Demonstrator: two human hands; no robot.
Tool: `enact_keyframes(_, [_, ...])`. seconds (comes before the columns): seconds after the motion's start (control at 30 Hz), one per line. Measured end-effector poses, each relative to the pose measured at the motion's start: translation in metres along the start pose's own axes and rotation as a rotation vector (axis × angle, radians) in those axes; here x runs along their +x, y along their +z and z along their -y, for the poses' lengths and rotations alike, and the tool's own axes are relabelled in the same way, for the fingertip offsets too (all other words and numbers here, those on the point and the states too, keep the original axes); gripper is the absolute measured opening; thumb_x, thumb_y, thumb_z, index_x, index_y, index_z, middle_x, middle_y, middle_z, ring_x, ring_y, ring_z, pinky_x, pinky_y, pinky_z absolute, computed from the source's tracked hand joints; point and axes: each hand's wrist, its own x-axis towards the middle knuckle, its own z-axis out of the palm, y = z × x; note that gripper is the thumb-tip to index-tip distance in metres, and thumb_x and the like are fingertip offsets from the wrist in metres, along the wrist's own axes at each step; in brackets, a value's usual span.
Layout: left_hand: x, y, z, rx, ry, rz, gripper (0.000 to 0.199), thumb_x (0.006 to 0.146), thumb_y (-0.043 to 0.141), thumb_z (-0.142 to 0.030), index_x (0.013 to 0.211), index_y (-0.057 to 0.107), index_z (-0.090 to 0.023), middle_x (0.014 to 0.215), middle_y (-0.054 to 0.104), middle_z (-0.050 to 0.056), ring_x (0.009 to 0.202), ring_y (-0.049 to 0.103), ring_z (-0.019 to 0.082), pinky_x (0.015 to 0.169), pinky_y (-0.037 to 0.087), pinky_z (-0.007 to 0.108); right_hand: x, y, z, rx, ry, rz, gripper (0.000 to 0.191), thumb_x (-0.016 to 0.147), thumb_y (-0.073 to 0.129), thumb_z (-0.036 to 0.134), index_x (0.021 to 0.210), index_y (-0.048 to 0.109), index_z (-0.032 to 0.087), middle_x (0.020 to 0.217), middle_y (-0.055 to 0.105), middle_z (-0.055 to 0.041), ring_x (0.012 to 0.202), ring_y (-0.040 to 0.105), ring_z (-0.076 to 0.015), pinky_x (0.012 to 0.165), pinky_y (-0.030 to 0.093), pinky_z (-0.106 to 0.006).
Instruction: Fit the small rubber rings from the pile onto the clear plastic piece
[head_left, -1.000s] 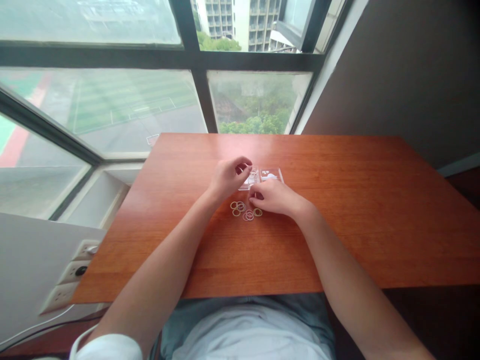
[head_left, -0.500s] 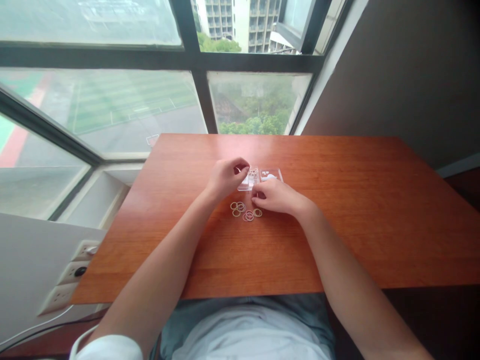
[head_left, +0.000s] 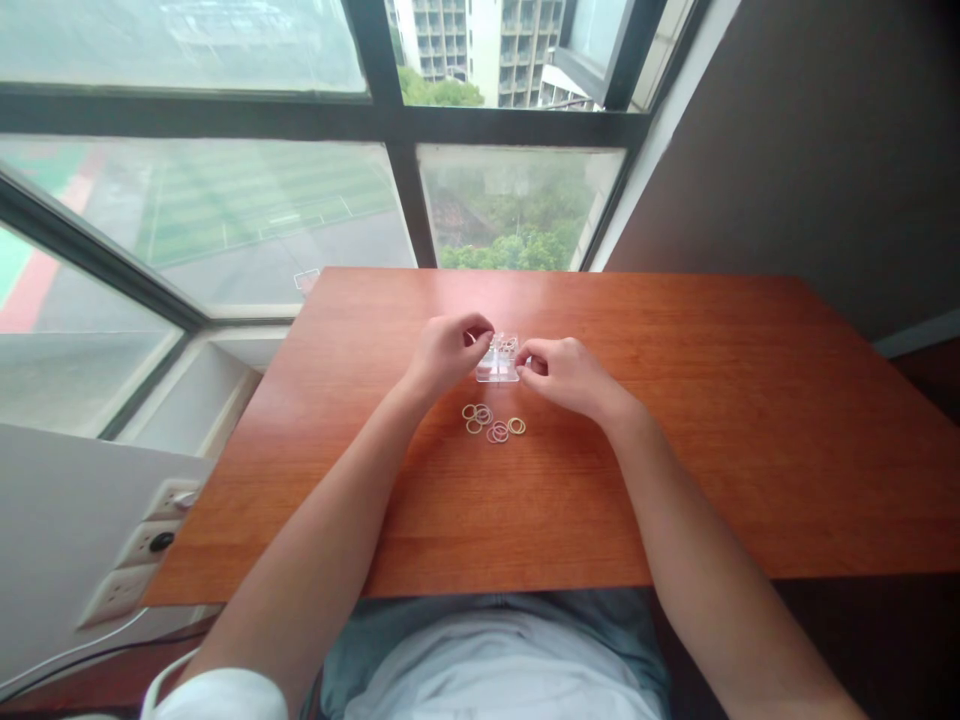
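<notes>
Your left hand [head_left: 446, 350] and right hand [head_left: 564, 373] flank the box [head_left: 497, 373]. Fingers curl; grip cannot be told. Rings [head_left: 493, 433] lie nearer you.

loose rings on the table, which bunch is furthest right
The overlapping yellowish rings; the pink rings lie to their left, the mixed-colour bunch farther left.

"What's the right hand [head_left: 561, 370] done?"
"Moved up from the front corner of the clear plastic box [head_left: 497, 373] to its right edge, farther from the elastic bands [head_left: 497, 432]."
"And the clear lid?"
"Out of sight now, where that hand is."
"The left hand [head_left: 445, 350]?"
"Shifted slightly left, so more of the box shows."
</notes>
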Motion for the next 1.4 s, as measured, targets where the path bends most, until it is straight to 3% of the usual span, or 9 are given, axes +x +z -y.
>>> enact_keyframes(0.2, [0.000, 0.001, 0.002, -0.016, -0.007, -0.009, 0.012, 0.081, 0.060, -0.020, 0.083, 0.072, -0.016, 0.076, 0.072, 0.004, 0.065, 0.062, 0.012, 0.060, 0.047, 0.022, -0.005, 0.011, 0.018, 0.098, -0.154, 0.221, 0.015, 0.079, 0.058, 0.012, 0.083, 0.070, 0.019, 0.066, 0.064, 0.0032, 0.062, 0.054, -0.0093, 0.061, 0.035, -0.022])
enact_keyframes(0.4, [0.000, 0.000, 0.002, -0.015, 0.000, -0.009, 0.014, 0.081, 0.060, -0.021, 0.084, 0.072, -0.016, 0.075, 0.072, 0.004, 0.065, 0.062, 0.012, 0.059, 0.047, 0.022, -0.009, 0.011, 0.028, 0.184, -0.175, 0.364, 0.017, 0.077, 0.057, 0.007, 0.083, 0.069, 0.017, 0.069, 0.065, 0.0025, 0.063, 0.056, -0.0090, 0.058, 0.036, -0.021])
enact_keyframes(0.6, [0.000, -0.001, -0.002, -0.017, 0.006, -0.010, 0.013, 0.081, 0.060, -0.020, 0.083, 0.072, -0.015, 0.075, 0.072, 0.004, 0.063, 0.061, 0.012, 0.058, 0.046, 0.022, -0.011, 0.006, 0.028, 0.155, -0.137, 0.498, 0.013, 0.077, 0.067, 0.018, 0.089, 0.070, 0.019, 0.076, 0.065, 0.0019, 0.066, 0.056, -0.0104, 0.056, 0.034, -0.021])
enact_keyframes(0.73, [0.000, 0.000, -0.002, -0.013, 0.018, 0.001, 0.014, 0.081, 0.060, -0.020, 0.083, 0.072, -0.015, 0.073, 0.071, 0.004, 0.063, 0.060, 0.012, 0.058, 0.046, 0.022, -0.010, 0.009, 0.025, 0.075, -0.131, 0.466, 0.010, 0.077, 0.064, 0.016, 0.085, 0.069, 0.020, 0.078, 0.066, 0.0013, 0.067, 0.054, -0.0108, 0.057, 0.033, -0.022])
enact_keyframes(0.93, [0.000, 0.000, -0.001, -0.018, 0.017, 0.005, 0.013, 0.080, 0.060, -0.019, 0.083, 0.072, -0.015, 0.073, 0.071, 0.004, 0.062, 0.059, 0.012, 0.058, 0.045, 0.022, -0.008, 0.007, 0.021, -0.013, -0.085, 0.331, 0.021, 0.079, 0.055, 0.012, 0.089, 0.071, 0.021, 0.077, 0.068, 0.0005, 0.068, 0.055, -0.0117, 0.061, 0.034, -0.023])
enact_keyframes(1.1, [0.000, -0.001, -0.002, -0.015, 0.012, 0.003, 0.013, 0.080, 0.060, -0.019, 0.083, 0.072, -0.015, 0.072, 0.070, 0.003, 0.062, 0.059, 0.012, 0.059, 0.045, 0.022, -0.010, 0.006, 0.024, 0.011, -0.147, 0.398, 0.024, 0.079, 0.054, 0.010, 0.088, 0.072, 0.021, 0.079, 0.069, 0.0003, 0.068, 0.055, -0.0115, 0.061, 0.034, -0.022])
enact_keyframes(1.4, [-0.001, -0.001, -0.002, -0.019, 0.013, 0.018, 0.014, 0.081, 0.060, -0.021, 0.084, 0.072, -0.016, 0.073, 0.071, 0.004, 0.063, 0.060, 0.012, 0.058, 0.045, 0.022, -0.010, 0.011, 0.029, -0.036, -0.121, 0.458, 0.014, 0.078, 0.058, 0.012, 0.069, 0.065, 0.019, 0.073, 0.068, -0.0002, 0.063, 0.054, -0.0113, 0.055, 0.030, -0.023])
